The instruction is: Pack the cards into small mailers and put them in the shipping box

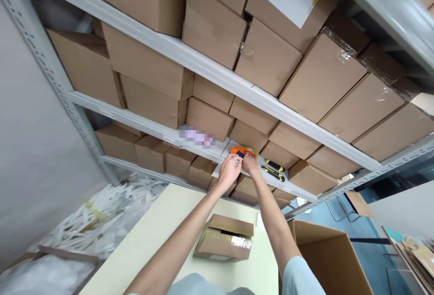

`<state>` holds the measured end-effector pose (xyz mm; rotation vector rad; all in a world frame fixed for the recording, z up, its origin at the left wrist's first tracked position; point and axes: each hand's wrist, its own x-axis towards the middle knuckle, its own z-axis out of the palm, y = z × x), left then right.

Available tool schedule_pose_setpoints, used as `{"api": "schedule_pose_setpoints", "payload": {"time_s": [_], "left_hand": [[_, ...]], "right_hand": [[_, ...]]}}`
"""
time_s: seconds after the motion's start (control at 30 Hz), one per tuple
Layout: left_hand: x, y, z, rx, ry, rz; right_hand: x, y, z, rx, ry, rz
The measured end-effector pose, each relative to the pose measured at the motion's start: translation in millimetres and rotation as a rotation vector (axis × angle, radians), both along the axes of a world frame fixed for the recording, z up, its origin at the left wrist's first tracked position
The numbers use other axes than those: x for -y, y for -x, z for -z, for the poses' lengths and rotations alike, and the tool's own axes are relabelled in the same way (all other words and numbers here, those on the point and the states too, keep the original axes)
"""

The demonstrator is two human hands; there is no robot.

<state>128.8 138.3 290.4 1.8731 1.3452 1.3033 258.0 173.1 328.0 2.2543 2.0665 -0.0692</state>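
Observation:
Both of my hands reach forward to a grey shelf above the table. An orange thing with a dark blue part (239, 152) lies on the shelf edge between them. My left hand (230, 168) is at its near left side, fingers bent against the blue part. On its right side rests my right hand (250, 161), fingers bent down over the orange; the fingertips are partly hidden. Yellow and black cutters (274, 174) lie on the shelf just right of my right hand. A taped cardboard box (225, 238) sits on the pale table (162, 227) between my forearms.
Cardboard boxes (213, 26) fill the shelves. A blurred purple item (196, 137) lies on the shelf edge at left. An open carton (328, 259) stands right of the table. White scraps (101, 209) are heaped at the left, and a chair (342, 209) is at the right.

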Motion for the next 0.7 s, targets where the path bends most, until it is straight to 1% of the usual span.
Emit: {"api": "schedule_pose_setpoints", "payload": {"time_s": [0.1,0.23,0.3,0.37,0.4,0.43,0.5,0.53,0.6,0.63,0.7], "left_hand": [[14,8,15.3,0.021,0.049,0.001],[26,7,23.5,0.044,0.117,0.010],[34,8,27.0,0.071,0.129,0.028],[47,12,33.5,0.114,0.140,0.049],[56,16,37.8,0.143,0.145,0.061],[67,20,42.5,0.177,0.148,0.074],[94,28,51.5,0.244,0.141,0.105],[109,32,55.3,0.270,0.134,0.120],[140,38,60.6,0.301,0.130,0.140],[156,41,62.4,0.311,0.135,0.143],[184,45,64.7,0.327,0.156,0.133]], "right_hand": [[-2,-6,5.7,-0.014,0.013,-0.028],[1,-18,9.6,-0.056,-0.024,-0.050],[9,-23,15.1,-0.078,-0.056,-0.054],[26,-26,25.4,-0.156,-0.113,-0.050],[39,-27,32.5,-0.259,-0.166,-0.042],[55,-27,40.6,-0.412,-0.232,-0.028],[95,-22,58.4,-0.823,-0.364,0.002],[119,-17,66.9,-1.031,-0.399,0.017],[167,-3,80.5,-1.334,-0.390,0.051],[190,5,85.0,-1.433,-0.367,0.076],[229,22,89.7,-1.545,-0.335,0.141]]}}
